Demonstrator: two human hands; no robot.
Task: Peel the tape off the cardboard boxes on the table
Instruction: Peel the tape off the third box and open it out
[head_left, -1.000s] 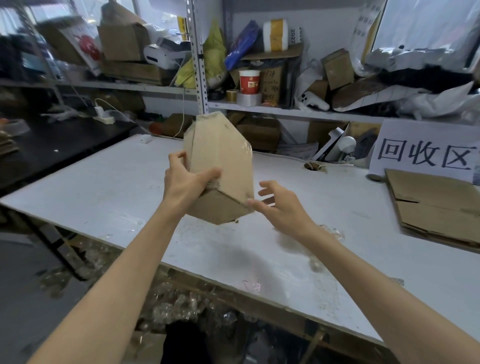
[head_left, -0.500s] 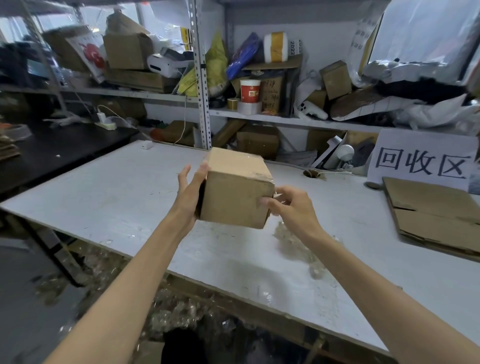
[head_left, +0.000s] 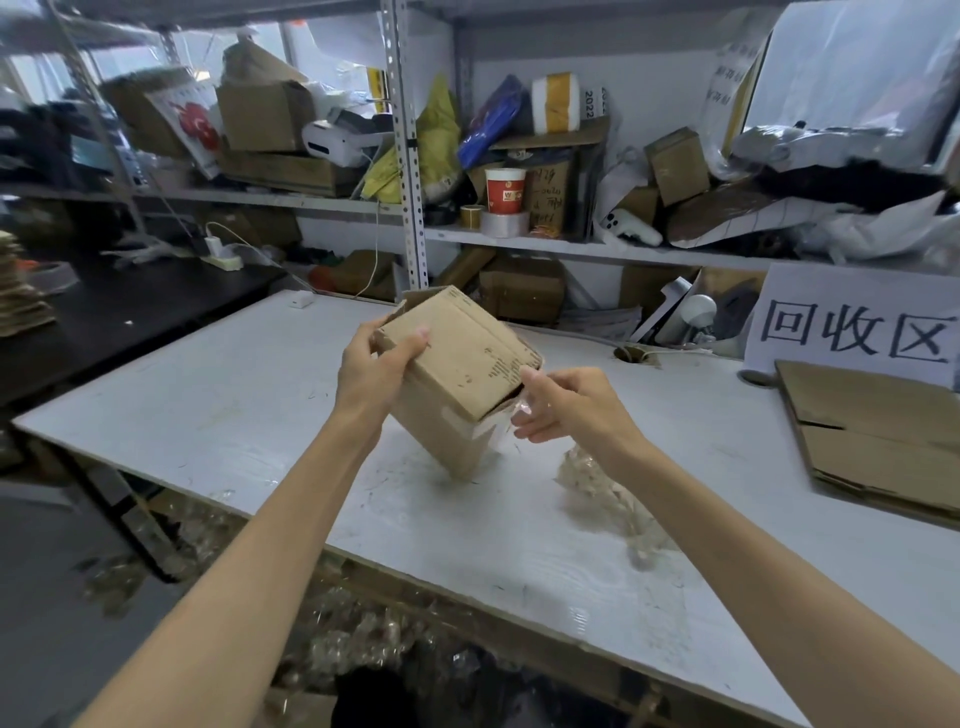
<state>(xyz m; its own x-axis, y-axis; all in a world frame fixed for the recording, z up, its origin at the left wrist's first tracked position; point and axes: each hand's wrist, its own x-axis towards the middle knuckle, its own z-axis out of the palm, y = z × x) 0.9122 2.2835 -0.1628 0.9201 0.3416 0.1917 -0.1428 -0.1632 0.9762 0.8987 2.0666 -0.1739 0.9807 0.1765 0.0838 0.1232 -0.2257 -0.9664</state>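
A person's two bare forearms reach over a white bench (head_left: 249, 415). Between the hands is a small cardboard box (head_left: 462, 379), tilted, with its lowest corner close to the bench top; blur hides whether it touches. The left hand (head_left: 376, 366) grips the box's upper left edge, thumb lying across the top face and covering that corner. The right hand (head_left: 569, 405) is at the box's right corner, fingers curled in, pinching a strip of clear tape (head_left: 506, 418) that runs from the box's side.

Just beside the right wrist, a crumpled heap of peeled tape (head_left: 608, 493) lies on the bench, and the right forearm crosses in front of part of it. Flattened cardboard (head_left: 878, 447) lies at the bench's right edge, below a white sign (head_left: 852, 322) with three large black characters. Behind the bench, metal shelves (head_left: 545, 247) are crowded with boxes, bags, a red paper cup (head_left: 505, 191) and a tape roll (head_left: 504, 223). A black desk (head_left: 130, 312) stands to the left.
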